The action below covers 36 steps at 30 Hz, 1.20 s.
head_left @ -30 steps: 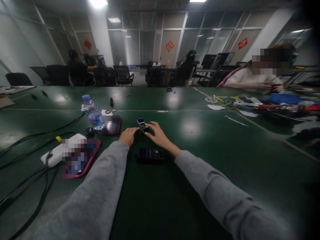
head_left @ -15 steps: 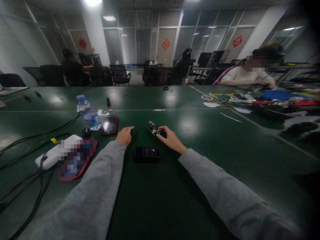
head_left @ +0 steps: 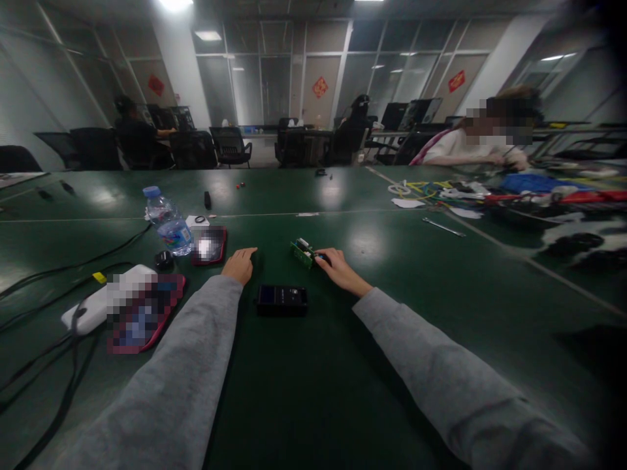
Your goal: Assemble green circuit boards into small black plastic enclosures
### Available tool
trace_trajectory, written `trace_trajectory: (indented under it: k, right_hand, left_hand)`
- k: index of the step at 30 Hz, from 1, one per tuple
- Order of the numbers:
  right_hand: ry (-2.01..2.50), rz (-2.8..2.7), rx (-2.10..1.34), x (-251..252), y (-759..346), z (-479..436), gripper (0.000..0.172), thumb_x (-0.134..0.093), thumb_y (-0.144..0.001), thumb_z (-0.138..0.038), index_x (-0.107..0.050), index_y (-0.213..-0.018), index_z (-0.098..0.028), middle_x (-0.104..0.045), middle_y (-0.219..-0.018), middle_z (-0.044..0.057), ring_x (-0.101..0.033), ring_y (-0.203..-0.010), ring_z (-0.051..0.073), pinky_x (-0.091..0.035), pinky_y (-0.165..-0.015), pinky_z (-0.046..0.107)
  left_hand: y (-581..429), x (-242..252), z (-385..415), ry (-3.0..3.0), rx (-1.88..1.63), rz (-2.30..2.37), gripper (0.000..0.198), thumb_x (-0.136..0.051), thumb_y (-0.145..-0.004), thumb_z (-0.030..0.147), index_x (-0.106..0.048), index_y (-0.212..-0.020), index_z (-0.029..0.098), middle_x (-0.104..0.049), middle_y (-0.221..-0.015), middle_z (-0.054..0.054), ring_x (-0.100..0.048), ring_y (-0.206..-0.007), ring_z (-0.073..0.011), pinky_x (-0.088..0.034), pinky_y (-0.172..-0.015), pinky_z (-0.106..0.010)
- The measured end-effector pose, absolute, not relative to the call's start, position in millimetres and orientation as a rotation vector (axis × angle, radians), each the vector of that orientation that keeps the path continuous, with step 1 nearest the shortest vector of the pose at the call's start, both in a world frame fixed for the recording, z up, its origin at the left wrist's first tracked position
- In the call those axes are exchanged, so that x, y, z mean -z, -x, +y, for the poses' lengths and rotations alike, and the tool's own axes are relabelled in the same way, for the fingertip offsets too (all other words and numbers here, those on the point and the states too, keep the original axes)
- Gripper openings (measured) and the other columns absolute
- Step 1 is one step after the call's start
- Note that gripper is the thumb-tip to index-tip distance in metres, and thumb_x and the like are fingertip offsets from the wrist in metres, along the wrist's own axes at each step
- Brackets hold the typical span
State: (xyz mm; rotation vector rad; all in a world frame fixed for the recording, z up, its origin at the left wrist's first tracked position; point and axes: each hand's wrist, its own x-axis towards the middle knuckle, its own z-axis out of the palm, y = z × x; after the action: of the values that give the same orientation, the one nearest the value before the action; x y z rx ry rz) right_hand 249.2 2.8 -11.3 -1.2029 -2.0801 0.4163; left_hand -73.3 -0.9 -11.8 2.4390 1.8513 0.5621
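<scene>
My right hand (head_left: 337,270) is closed on the near right end of a small green circuit board (head_left: 302,253), with fingers and thumb at a black part of it. The board is tilted, its green side facing me, close over the table. To the left, my left hand (head_left: 240,265) lies on the green table with its index finger stretched out and nothing in it. Between and nearer than both hands sits a black box-shaped device (head_left: 282,300) with a dark screen; neither hand touches it. A phone in a red case (head_left: 209,245) lies just left of my left hand.
A water bottle (head_left: 168,222) stands at the left, near a white power strip (head_left: 105,300), black cables and another phone (head_left: 147,316). On the right lie a wrench (head_left: 443,226) and a heap of cables and tools (head_left: 529,196). A person in white (head_left: 465,147) sits behind it.
My right hand has turned the circuit board, so its green side now faces me. My left hand stays resting on the table. The whole view has shifted slightly.
</scene>
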Motion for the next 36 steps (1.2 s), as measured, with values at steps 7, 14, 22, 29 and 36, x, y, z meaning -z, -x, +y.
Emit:
trace_trajectory:
  k: [7,14,22,29,36]
  right_hand:
    - [1.213,-2.081,-0.396,13,-248,3,0.034,-0.042,-0.092,-0.042,-0.057,-0.115,-0.022,-0.056,-0.106,0.009,-0.046,-0.105,0.026,-0.038,-0.095,0.046]
    - [1.239,-2.025,-0.312,-1,-233,-13,0.05,-0.06,-0.082,-0.051,-0.053,-0.12,-0.018,-0.054,-0.111,0.012,-0.047,-0.105,0.028,-0.044,-0.09,0.044]
    - [1.251,-1.923,-0.372,2,-228,4,0.038,-0.052,-0.087,-0.039,-0.055,-0.119,-0.019,-0.061,-0.103,0.009,-0.056,-0.095,0.024,-0.047,-0.085,0.041]
    - [1.355,-1.747,-0.46,19,-244,34,0.035,-0.038,-0.091,-0.04,-0.062,-0.104,-0.018,-0.064,-0.103,0.009,-0.057,-0.098,0.025,-0.042,-0.093,0.044]
    - [1.314,-1.764,-0.311,13,-233,28,0.057,-0.05,-0.085,-0.057,-0.05,-0.123,-0.014,-0.057,-0.113,0.014,-0.052,-0.107,0.028,-0.042,-0.094,0.046]
  left_hand:
    - [74,14,1,-2.442,-0.579,1.854,0.049,-0.037,-0.083,0.01,-0.045,-0.131,0.016,-0.053,-0.132,-0.009,-0.046,-0.124,-0.0194,-0.041,-0.104,-0.038]
    - [74,14,0,-2.442,-0.554,1.853,0.049,-0.037,-0.083,0.01,-0.045,-0.131,0.016,-0.053,-0.132,-0.009,-0.046,-0.124,-0.0196,-0.04,-0.104,-0.038]
    - [72,12,-2,-2.437,-0.569,1.855,0.049,-0.036,-0.084,0.01,-0.045,-0.131,0.015,-0.053,-0.132,-0.009,-0.045,-0.124,-0.0196,-0.04,-0.104,-0.038]
    - [72,11,-2,-2.439,-0.557,1.853,0.048,-0.036,-0.084,0.01,-0.045,-0.132,0.013,-0.052,-0.132,-0.01,-0.045,-0.124,-0.0204,-0.039,-0.104,-0.038]
    - [71,7,-6,-2.431,-0.54,1.855,0.048,-0.035,-0.085,0.011,-0.043,-0.132,0.014,-0.052,-0.133,-0.01,-0.045,-0.124,-0.0205,-0.04,-0.104,-0.039]
